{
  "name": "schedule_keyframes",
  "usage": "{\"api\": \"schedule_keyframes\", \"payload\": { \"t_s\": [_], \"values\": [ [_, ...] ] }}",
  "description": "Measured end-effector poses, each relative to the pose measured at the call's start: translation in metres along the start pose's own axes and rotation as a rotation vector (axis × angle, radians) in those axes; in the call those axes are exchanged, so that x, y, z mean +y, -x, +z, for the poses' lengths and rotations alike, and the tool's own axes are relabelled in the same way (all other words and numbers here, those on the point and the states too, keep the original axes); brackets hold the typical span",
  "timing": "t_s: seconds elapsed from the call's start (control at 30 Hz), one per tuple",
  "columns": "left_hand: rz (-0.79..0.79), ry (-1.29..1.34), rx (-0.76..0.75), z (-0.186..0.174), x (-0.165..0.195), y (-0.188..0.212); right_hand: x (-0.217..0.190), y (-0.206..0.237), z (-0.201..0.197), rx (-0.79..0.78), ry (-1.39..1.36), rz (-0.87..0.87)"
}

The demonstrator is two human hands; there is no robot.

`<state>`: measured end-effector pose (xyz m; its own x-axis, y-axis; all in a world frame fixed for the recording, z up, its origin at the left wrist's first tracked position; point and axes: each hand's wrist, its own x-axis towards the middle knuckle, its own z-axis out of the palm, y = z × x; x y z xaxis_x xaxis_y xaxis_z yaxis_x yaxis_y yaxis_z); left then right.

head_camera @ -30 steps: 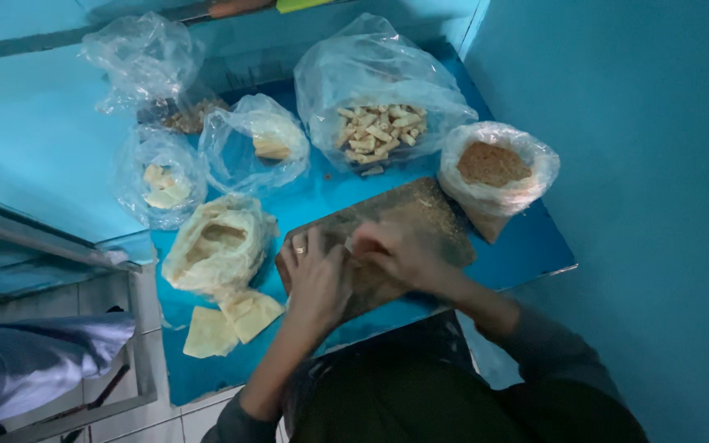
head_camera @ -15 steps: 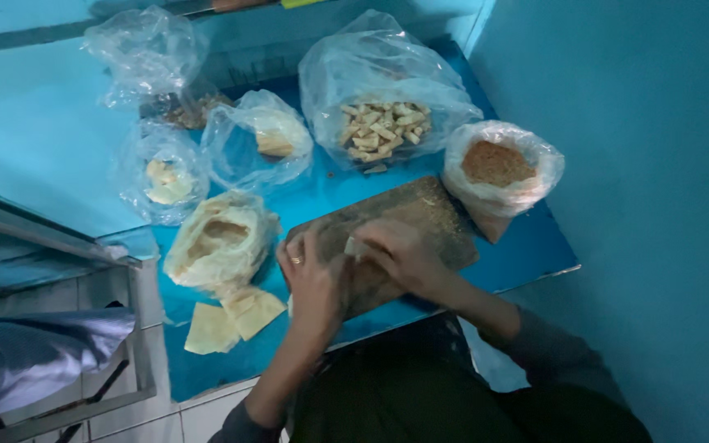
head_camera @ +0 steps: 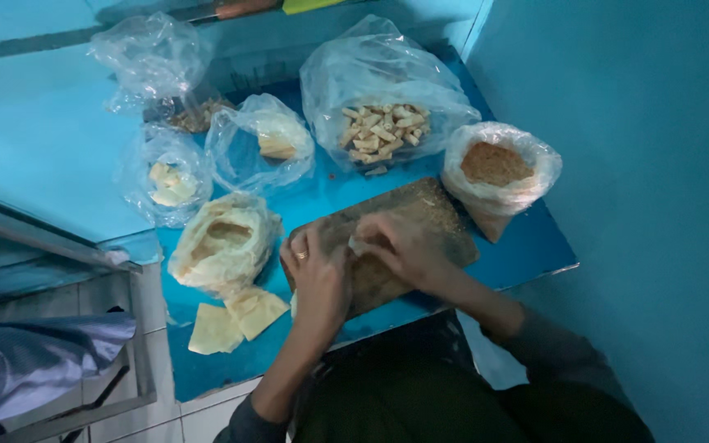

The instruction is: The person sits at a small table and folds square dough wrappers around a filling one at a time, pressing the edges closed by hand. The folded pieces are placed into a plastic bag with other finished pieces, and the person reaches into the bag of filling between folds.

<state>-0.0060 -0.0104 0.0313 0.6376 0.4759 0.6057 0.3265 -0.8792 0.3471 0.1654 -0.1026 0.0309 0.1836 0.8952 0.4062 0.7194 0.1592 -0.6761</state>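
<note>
Resting on the wooden board (head_camera: 420, 215), the left hand (head_camera: 319, 277) lies flat, fingers apart; the right hand (head_camera: 400, 246) pinches a small pale piece (head_camera: 358, 244); crumb bag (head_camera: 498, 172) nearby.

I see clear bags upper frame: cut sticks (head_camera: 383, 131), brown crumbs (head_camera: 496, 164) at right, pale pieces (head_camera: 166, 182) at left; two flat yellowish sheets (head_camera: 235, 318) lower left.

head view, steeply down (close), blue table (head_camera: 527, 246)

place: home-style food-prep corner | evidence: blue-painted counter (head_camera: 527, 246), worn wooden cutting board (head_camera: 420, 213), clear plastic bags of cut snack pieces (head_camera: 383, 123) and brown crumbs (head_camera: 494, 168), white tiled floor (head_camera: 198, 410)
</note>
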Motion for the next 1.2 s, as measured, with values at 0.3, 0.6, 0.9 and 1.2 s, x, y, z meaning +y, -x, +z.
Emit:
{"api": "schedule_keyframes", "payload": {
  "t_s": [0.3,0.6,0.9,1.2],
  "values": [
    [-0.256,0.126,0.143,-0.031,-0.005,0.008,0.003,-0.019,0.019,-0.028,0.373,-0.198],
    [-0.369,0.015,0.303,-0.070,-0.006,0.043,-0.018,-0.064,-0.017,-0.118,0.273,-0.013],
    [-0.235,-0.135,-0.004,-0.071,-0.022,0.066,-0.008,-0.040,-0.014,-0.214,0.277,-0.183],
    [-0.129,-0.217,-0.313,-0.069,-0.020,0.054,0.046,-0.110,-0.077,0.129,0.601,-0.272]
  ]
}}
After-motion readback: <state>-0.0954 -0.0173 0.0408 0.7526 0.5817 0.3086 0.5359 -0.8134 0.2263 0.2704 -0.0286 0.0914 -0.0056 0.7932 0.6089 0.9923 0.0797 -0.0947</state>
